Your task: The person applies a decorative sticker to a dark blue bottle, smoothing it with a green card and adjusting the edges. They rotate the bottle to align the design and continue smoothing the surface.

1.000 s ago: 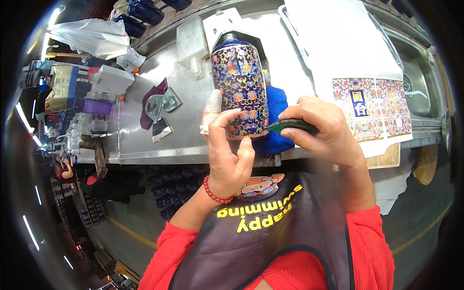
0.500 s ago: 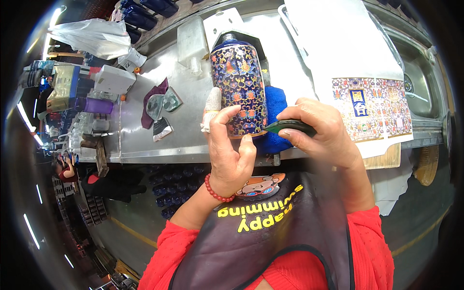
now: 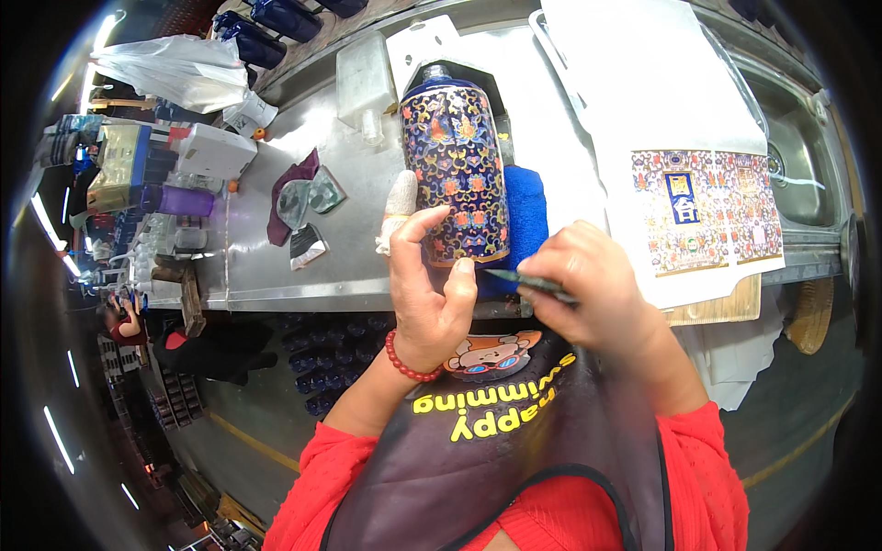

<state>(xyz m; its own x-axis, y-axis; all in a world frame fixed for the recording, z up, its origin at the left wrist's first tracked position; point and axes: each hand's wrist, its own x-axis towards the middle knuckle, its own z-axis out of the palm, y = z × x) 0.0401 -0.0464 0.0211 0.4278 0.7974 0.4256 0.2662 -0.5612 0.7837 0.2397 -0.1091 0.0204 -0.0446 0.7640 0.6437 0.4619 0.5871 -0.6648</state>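
Observation:
A dark blue bottle [image 3: 457,174] lies on its side on the metal bench, its neck pointing away from me and its body covered in a colourful floral pattern. My left hand [image 3: 430,285] is closed on its near left end, thumb at the base edge; one finger wears a white fabric wrap [image 3: 399,204]. My right hand [image 3: 593,285] pinches a thin dark green scraper [image 3: 544,286], slightly blurred. The scraper's pointed end is just off the bottle's near right base corner. A blue cloth [image 3: 526,220] lies along the bottle's right side, and a dark support shows behind the neck.
Patterned printed sheets [image 3: 707,211] lie at the right on white paper, before a metal sink [image 3: 799,165]. Left of the bottle are a clear plastic box [image 3: 363,78] and several small scraps [image 3: 296,202]. More dark blue bottles [image 3: 280,18] stand at the back.
My right hand has drawn the scraper down toward me, away from the bottle's lower right edge, and its angle has changed. My left hand has shifted only slightly; the bottle stays in place.

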